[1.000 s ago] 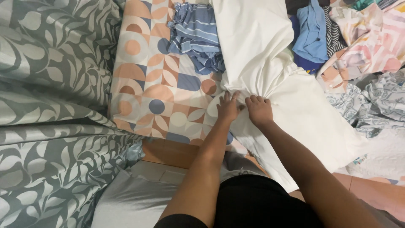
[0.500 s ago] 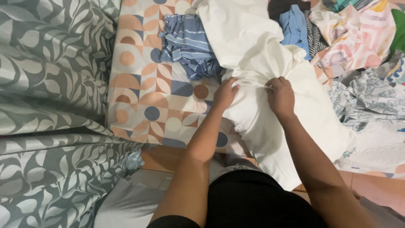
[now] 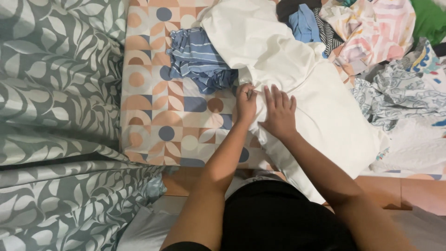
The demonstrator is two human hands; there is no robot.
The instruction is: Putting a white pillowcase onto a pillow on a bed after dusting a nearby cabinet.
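Hands on white sheet.
Left hand (image 3: pixel 245 100) pinches the white sheet's (image 3: pixel 320 116) left edge; right hand (image 3: pixel 278 114) lies flat, fingers spread, just beside, holding nothing.

Flat patterned sheet (image 3: pixel 162 116) at centre left lies open for passing, bounded above by the striped blue garment (image 3: pixel 197 58), rightward by the white cloth (image 3: pixel 325 116) and clothes pile (image 3: pixel 390 60).

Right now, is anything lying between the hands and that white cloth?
Nothing visible does. The left hand grips the edge of the white cloth, and the right hand lies flat on top of it. The crumpled blue striped garment sits just left of that edge, on the patterned sheet.
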